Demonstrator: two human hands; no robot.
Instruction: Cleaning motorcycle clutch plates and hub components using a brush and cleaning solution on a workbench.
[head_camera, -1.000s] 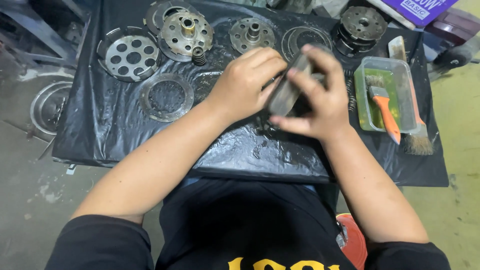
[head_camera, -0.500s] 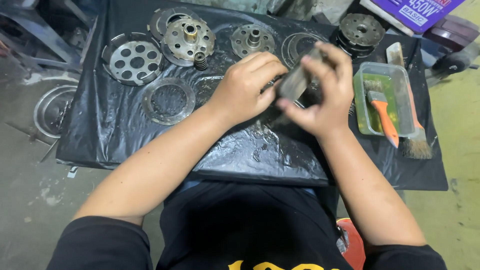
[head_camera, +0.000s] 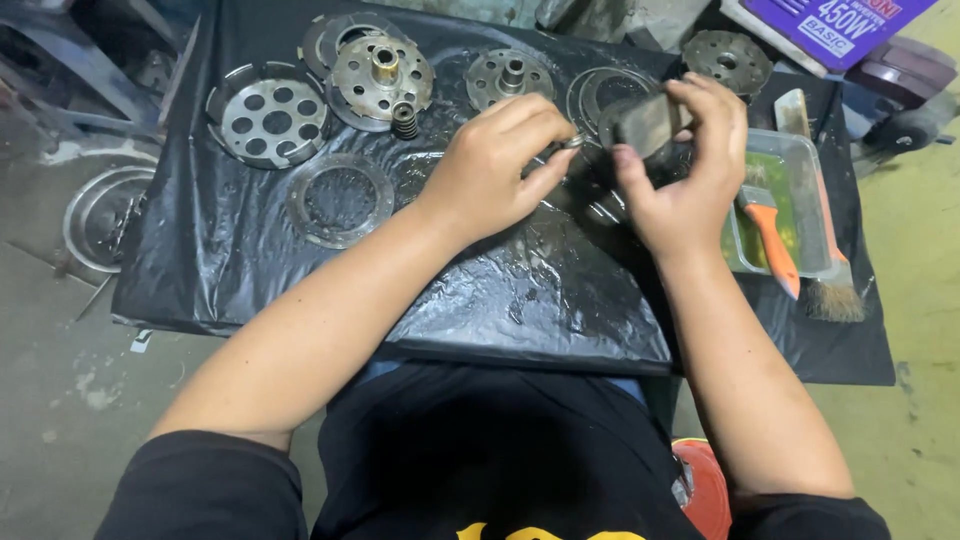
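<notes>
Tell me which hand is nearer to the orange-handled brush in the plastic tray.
Right. The right hand, holding a dark flat part, sits just left of the orange-handled brush; the left hand is farther left, beyond the right.

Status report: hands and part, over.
Right hand grips dark metal part. Left hand pinches beside it. Both above black sheet; nothing obstructing.

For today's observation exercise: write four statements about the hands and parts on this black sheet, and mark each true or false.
1. The right hand grips a dark metal block. True.
2. The orange-handled brush lies on the bare floor. False: it rests in the clear tray.
3. A coil spring stands beside the hubbed disc. True.
4. The left hand holds the perforated disc. False: that disc lies apart, untouched.
</notes>
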